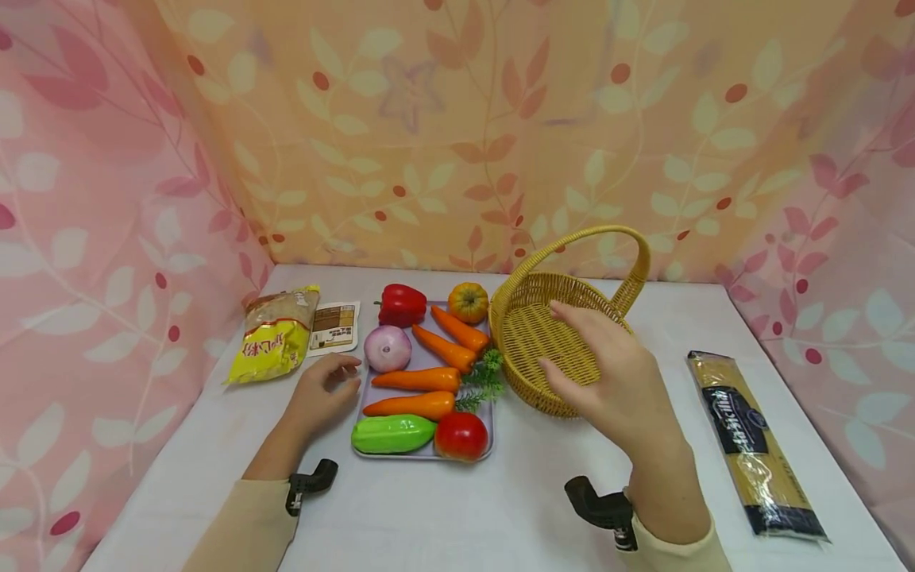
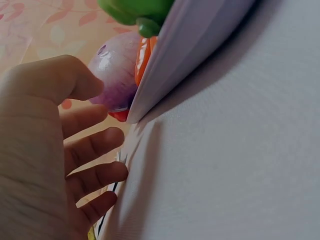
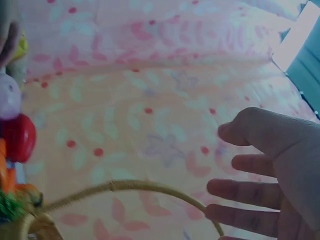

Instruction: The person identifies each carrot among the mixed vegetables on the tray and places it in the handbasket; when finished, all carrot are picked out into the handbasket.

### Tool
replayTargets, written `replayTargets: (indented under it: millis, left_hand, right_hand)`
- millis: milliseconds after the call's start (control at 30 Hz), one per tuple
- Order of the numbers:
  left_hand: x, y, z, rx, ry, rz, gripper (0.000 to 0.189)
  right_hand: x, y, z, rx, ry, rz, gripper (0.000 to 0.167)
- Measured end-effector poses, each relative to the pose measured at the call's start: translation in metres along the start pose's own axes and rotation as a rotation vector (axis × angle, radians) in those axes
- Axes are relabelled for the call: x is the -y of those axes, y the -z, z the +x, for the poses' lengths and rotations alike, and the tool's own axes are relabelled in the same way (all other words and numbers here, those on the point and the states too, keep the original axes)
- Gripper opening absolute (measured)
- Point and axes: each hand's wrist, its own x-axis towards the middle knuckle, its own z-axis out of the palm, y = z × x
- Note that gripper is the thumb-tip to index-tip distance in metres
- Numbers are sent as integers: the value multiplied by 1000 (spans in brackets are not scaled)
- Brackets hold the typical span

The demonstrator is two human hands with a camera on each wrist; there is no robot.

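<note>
While left grip point(image 1: 323, 395) and right grip point(image 1: 620, 385) are released, four carrots point(image 1: 443, 348), one basket point(image 1: 536, 349)

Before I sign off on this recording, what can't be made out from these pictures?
Head view: the basket's right side, partly hidden by the right hand.
Head view: fine print on the long packet, too small.
Left wrist view: part of the green vegetable, cut off by the top edge.
Right wrist view: most of the basket, below the bottom edge.

Golden basket point(image 1: 529, 391); lilac tray point(image 2: 185, 50); orange carrots point(image 1: 443, 349); peach backdrop point(image 1: 443, 143), leaf-patterned.
</note>
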Motion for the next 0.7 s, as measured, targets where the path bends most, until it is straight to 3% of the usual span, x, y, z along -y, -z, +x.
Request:
replayTargets:
  millis: [200, 400, 500, 700]
  left_hand:
    - [-1, 1, 2, 58, -15, 23, 26]
    - [1, 1, 2, 76, -68, 33, 26]
    - [3, 1, 3, 83, -79, 51, 26]
    - [3, 1, 3, 104, -73, 63, 27]
  right_hand:
    - [12, -30, 6, 56, 80, 10, 57]
    - [19, -62, 10, 119, 120, 56, 52]
    - [21, -79, 11, 165, 97, 85, 51]
    - [19, -113, 11, 320, -51, 73, 47]
